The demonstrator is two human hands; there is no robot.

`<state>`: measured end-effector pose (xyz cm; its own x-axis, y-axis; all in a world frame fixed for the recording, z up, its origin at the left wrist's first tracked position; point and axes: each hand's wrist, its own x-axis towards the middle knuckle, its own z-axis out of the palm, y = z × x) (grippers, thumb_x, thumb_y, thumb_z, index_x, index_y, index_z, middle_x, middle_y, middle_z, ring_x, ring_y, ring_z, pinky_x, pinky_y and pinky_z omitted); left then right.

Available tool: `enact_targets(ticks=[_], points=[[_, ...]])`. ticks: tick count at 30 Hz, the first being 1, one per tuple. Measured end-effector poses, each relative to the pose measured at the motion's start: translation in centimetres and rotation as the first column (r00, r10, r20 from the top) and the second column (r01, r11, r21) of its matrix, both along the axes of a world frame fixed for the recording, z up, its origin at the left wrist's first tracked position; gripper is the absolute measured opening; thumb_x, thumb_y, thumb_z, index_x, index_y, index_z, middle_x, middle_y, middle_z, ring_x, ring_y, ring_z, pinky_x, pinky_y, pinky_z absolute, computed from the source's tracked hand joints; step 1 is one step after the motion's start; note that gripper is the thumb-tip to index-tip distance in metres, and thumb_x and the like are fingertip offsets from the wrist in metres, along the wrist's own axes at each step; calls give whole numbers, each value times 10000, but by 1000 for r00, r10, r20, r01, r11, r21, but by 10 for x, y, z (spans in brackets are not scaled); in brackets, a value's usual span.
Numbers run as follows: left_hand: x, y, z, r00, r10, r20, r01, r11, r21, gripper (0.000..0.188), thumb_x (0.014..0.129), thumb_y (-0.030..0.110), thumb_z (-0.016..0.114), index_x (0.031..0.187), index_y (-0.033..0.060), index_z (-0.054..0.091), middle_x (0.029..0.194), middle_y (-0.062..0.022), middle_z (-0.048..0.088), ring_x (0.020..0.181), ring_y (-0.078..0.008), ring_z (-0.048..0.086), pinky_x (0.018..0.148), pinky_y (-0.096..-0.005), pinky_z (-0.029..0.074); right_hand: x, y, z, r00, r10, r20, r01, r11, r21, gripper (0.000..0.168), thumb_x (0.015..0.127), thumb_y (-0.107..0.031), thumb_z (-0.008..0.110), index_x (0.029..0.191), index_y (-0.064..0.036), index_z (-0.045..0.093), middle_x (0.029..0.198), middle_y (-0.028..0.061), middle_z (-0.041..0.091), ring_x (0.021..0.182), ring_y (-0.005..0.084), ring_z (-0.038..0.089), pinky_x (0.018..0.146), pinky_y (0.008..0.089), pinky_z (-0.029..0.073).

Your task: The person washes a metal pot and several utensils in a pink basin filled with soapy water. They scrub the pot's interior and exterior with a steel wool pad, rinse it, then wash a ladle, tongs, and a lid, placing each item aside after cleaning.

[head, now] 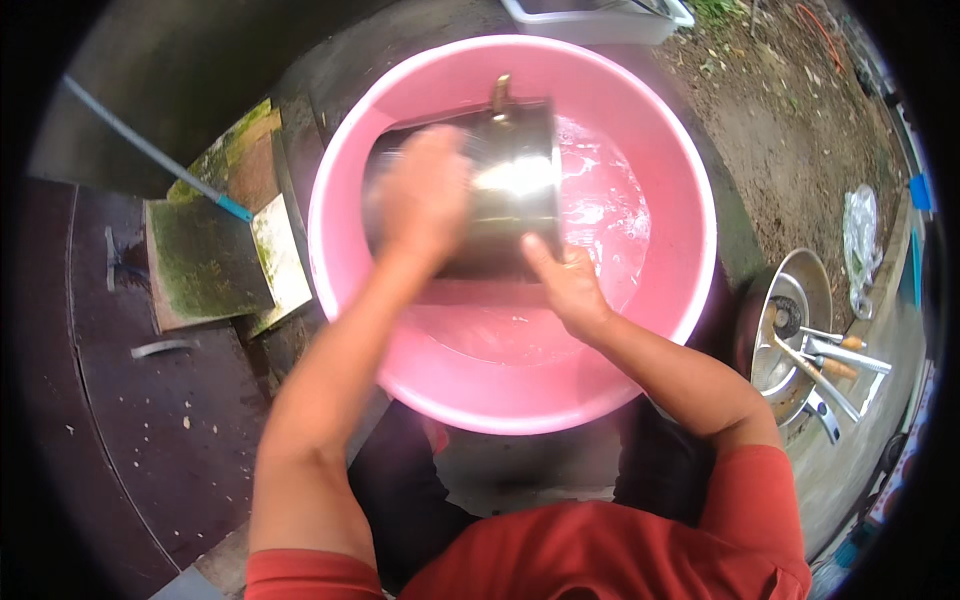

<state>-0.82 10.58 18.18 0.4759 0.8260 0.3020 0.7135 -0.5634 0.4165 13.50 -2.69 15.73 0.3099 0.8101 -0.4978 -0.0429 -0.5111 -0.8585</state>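
A shiny metal pot (517,176) is tipped on its side inside a large pink plastic tub (517,401), with one loop handle (501,96) at its far side. My right hand (570,289) grips the pot's right edge, thumb on the outer wall. Against the curved wall lies my left hand (424,191), blurred by motion; whether it holds anything is unclear. Shallow water (607,217) with some bubbles covers the tub's floor.
At right, a metal pan (810,274) holds several utensils and a dark scrubber (786,315). A clear plastic bag (861,244) lies beyond. Left are a blue hose (142,142), mossy slabs (214,259) and dark panels with handles (165,347). A white bin (600,26) stands behind the tub.
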Motion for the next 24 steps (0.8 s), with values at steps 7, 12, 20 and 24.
enact_targets(ticks=[7,12,20,24], points=[[-54,-26,-53,989,-78,-129,115,944,310,382,844,199,566,1218,123,599,1309,-82,547,1250,-275,465,1057,-482,297,16,-5,-5,966,-62,-249,97,987,128,346,946,-331,569,970,11,621,781,79,640,707,145,621,605,284,515],[-91,21,-126,575,726,378,-266,603,-752,357,955,286,475,1101,-4,622,1050,-151,632,1000,-254,583,899,-375,419,2,-24,-29,960,229,-164,-185,952,245,376,889,-359,641,971,8,626,784,75,631,713,156,610,603,298,500],[-93,1,-86,461,827,323,-93,407,-909,336,960,328,487,852,40,622,663,-22,544,510,-126,484,465,-294,367,35,32,6,967,-16,-255,116,917,382,494,798,-354,729,1044,47,578,888,86,629,781,175,614,690,315,500],[-70,11,-93,448,808,382,-94,468,-879,337,952,327,503,935,23,649,673,-19,543,513,-127,480,473,-297,371,6,-48,-54,934,327,140,-351,913,208,423,829,-244,732,1129,18,590,896,82,632,773,186,610,720,302,506]])
